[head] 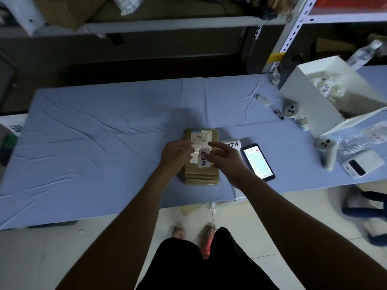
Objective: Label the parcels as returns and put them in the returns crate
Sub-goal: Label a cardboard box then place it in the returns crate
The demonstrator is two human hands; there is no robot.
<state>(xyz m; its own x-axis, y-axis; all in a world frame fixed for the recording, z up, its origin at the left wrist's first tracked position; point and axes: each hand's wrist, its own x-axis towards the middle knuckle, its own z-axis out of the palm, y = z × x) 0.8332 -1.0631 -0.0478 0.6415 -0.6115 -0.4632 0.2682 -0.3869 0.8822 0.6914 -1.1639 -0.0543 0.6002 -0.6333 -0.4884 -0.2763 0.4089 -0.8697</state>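
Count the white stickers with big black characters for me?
3 stickers: one on the brown parcel, one on the table beside the phone, one inside the white box, where more may hide.

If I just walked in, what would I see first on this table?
Right in the middle of the blue table sits a brown parcel with a white label in big black characters, and the left hand and right hand are at it. Just right of it, a phone glows.
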